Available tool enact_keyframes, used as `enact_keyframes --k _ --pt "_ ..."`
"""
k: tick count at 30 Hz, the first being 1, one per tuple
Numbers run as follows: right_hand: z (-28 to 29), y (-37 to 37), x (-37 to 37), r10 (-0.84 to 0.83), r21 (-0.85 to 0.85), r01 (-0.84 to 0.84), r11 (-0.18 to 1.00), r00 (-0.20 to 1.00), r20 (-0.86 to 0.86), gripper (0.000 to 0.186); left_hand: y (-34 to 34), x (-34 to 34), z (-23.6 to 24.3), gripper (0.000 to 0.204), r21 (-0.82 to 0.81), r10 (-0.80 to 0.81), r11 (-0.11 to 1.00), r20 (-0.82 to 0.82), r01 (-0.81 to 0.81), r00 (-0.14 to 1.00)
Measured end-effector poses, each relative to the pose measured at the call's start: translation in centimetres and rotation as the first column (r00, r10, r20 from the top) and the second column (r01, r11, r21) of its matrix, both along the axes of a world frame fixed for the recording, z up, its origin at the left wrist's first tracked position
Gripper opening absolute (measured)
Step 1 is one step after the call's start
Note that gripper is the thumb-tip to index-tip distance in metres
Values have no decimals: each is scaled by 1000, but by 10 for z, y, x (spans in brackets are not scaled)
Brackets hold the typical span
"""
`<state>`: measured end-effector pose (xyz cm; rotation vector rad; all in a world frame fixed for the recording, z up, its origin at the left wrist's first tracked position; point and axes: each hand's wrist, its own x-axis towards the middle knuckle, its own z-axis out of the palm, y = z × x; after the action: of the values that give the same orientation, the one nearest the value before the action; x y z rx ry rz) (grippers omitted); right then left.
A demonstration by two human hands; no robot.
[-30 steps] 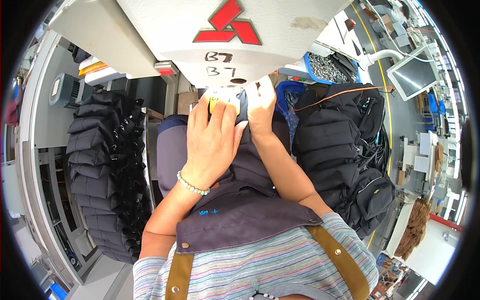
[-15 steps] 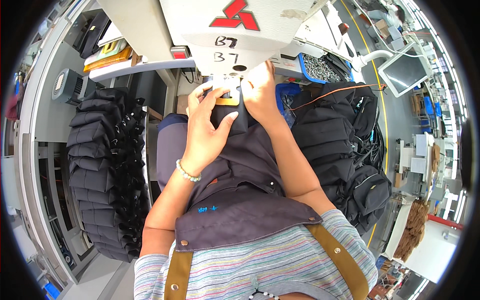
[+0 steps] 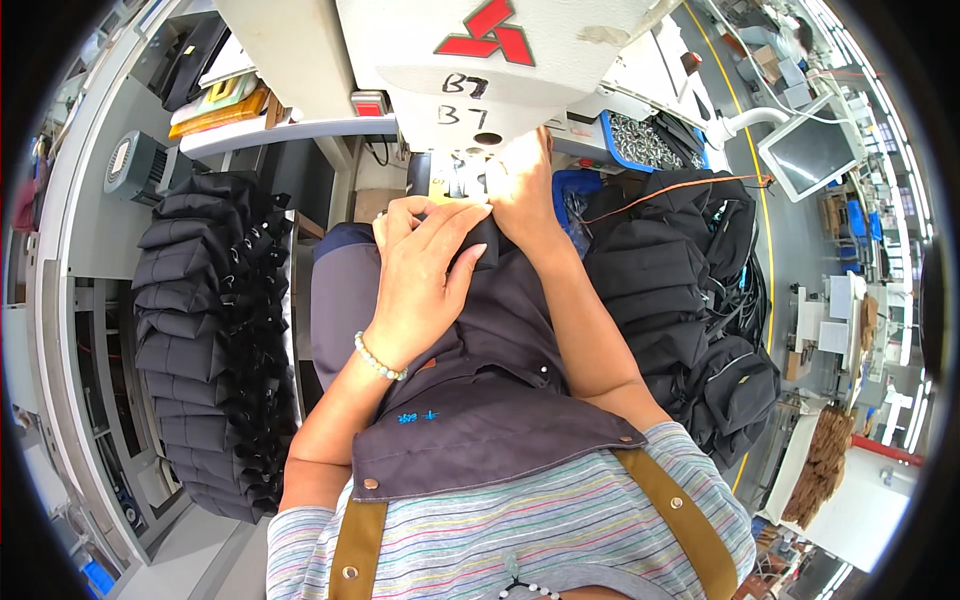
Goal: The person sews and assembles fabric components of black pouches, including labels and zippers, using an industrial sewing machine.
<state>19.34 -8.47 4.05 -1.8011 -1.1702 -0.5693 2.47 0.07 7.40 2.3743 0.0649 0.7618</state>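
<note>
Currently: black fabric piece point(image 3: 489, 238) at white machine head point(image 3: 420, 90), upper centre of frame

Left hand point(image 3: 420, 262), centre of frame: fingers bent together over the fabric, thumb a narrow gap below them; can't tell if it pinches. Beaded bracelet point(image 3: 380, 360) on that wrist. Right hand point(image 3: 522, 190), upper centre: at the fabric's right side, fingers washed out by glare, grip can't be told. Yellow part point(image 3: 437, 186) just above left fingers, partly blown out. Upper right: blue tray point(image 3: 608, 135) with metal pieces point(image 3: 648, 142); monitor point(image 3: 812, 158) farther right. Stacked black fabric goods point(image 3: 190, 340) left of frame, black bags point(image 3: 660, 290) right. Dark apron point(image 3: 480, 440) lower centre.
</note>
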Motion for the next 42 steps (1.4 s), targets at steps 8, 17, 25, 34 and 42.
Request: enact_keyframes --k 8,17,25,34,42 --pt "1 0 -3 -1 13 2 1000 997 -74 10 6 1 3 45 -226 -63 973 -42 52 997" --pt "-3 2 -5 -2 -7 2 1000 999 -53 8 10 -6 8 42 -174 -66 983 -87 50 994" --pt "-8 2 -5 19 -11 -21 1000 988 -154 12 -8 -10 22 42 -80 -161 986 -189 148 969" --pt "0 5 11 155 93 -134 987 951 -266 21 -16 6 20 51 -112 -195 979 -305 168 932" --pt "-12 4 32 250 182 -187 965 858 -449 10 -18 22 18 51 -76 -159 987 -308 143 938"
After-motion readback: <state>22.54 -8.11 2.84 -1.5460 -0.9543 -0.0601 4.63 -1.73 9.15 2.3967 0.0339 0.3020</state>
